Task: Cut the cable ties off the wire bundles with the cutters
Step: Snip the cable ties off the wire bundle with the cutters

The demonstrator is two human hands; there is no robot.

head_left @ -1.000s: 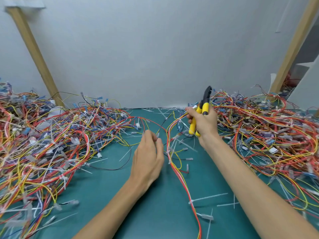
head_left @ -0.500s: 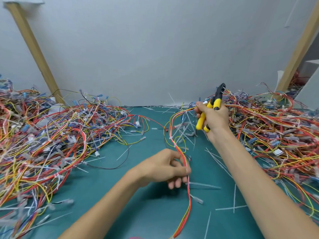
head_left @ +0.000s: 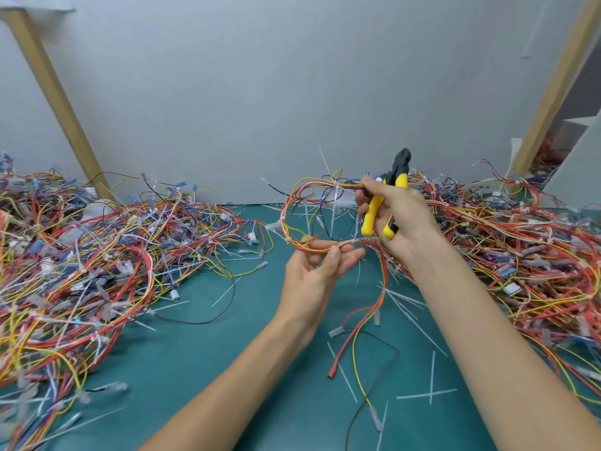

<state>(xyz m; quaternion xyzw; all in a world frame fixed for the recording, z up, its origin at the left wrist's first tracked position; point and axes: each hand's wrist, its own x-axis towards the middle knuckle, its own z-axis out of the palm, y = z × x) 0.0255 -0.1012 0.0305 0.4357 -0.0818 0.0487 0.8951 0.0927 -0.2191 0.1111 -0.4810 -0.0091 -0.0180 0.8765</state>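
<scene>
My right hand (head_left: 395,216) grips the yellow-handled cutters (head_left: 392,193), black jaws pointing up, and also pinches the upper end of a looped red, yellow and orange wire bundle (head_left: 292,203) between thumb and forefinger. My left hand (head_left: 317,268) is palm up and pinches the lower part of the same loop. A white cable tie (head_left: 335,193) wraps the bundle near my right thumb, its tail sticking up. The bundle's loose ends (head_left: 367,323) hang down to the green mat.
A big tangle of wire bundles (head_left: 81,271) covers the left of the green mat (head_left: 201,362); another heap (head_left: 520,242) fills the right. Cut white ties (head_left: 429,392) lie scattered on the mat. A grey wall and two slanted wooden posts (head_left: 55,102) stand behind.
The bundle has been lifted off the mat into a loop held between both hands. My left hand rose and turned palm up. My right hand came nearer with the cutters.
</scene>
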